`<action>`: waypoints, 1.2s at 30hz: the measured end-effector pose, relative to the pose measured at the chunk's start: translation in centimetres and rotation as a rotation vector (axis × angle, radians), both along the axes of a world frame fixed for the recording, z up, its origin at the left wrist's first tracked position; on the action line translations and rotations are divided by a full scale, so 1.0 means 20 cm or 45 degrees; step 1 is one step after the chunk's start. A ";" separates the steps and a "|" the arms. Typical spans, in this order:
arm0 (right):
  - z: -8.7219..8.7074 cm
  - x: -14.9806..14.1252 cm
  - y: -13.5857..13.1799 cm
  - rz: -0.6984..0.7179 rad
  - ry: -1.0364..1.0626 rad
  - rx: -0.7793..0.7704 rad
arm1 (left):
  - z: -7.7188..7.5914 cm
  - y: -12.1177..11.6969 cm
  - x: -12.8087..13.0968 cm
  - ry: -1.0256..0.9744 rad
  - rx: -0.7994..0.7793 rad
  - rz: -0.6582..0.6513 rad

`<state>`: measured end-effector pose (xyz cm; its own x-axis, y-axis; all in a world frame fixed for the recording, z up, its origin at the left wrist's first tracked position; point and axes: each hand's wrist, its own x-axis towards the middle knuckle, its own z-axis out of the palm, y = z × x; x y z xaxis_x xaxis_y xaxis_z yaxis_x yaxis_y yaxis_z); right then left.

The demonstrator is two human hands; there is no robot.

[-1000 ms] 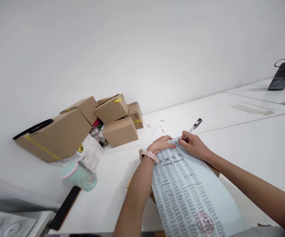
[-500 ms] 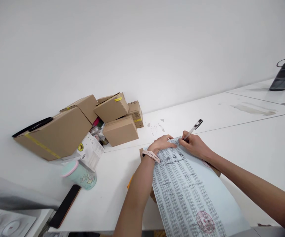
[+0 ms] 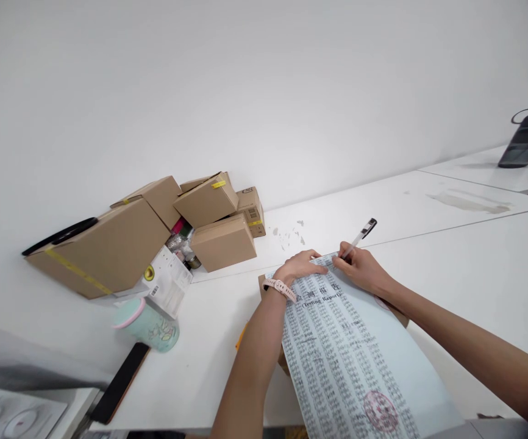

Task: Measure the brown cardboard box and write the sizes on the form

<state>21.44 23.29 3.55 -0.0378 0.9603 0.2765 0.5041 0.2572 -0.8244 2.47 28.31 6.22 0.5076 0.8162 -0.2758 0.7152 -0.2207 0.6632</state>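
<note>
The fingers of the left hand (image 3: 299,266) lie on the top of the paper (image 3: 360,341), with the thumb spread apart from them, and the fingers of the right hand (image 3: 362,268) are closed on the pen (image 3: 359,238). On the left, a big box (image 3: 113,250) with yellow tape has a black thing (image 3: 63,235) on top. The green cup (image 3: 152,326) has a pink rim and stands near a white pack (image 3: 170,283). More brown boxes (image 3: 222,242) are piled by the wall (image 3: 264,103). A pink band (image 3: 280,288) is on the left wrist. The paper is full of rows of writing, has a red stamp low down, and lies over some brown card (image 3: 401,316) on the white surface (image 3: 483,268). The pen leans, its dark end up. A dark bottle (image 3: 526,143) is far to the right.
</note>
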 end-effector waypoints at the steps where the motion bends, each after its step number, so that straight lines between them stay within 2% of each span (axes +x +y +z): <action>1: 0.00 0.00 0.00 -0.004 0.008 0.003 | 0.00 0.00 0.00 -0.001 0.000 -0.001; 18: 0.01 0.00 0.00 0.006 -0.001 -0.034 | -0.01 0.00 0.00 -0.006 0.006 -0.006; 36: 0.00 0.01 0.00 -0.027 -0.017 -0.007 | 0.02 -0.01 0.00 0.000 -0.017 0.010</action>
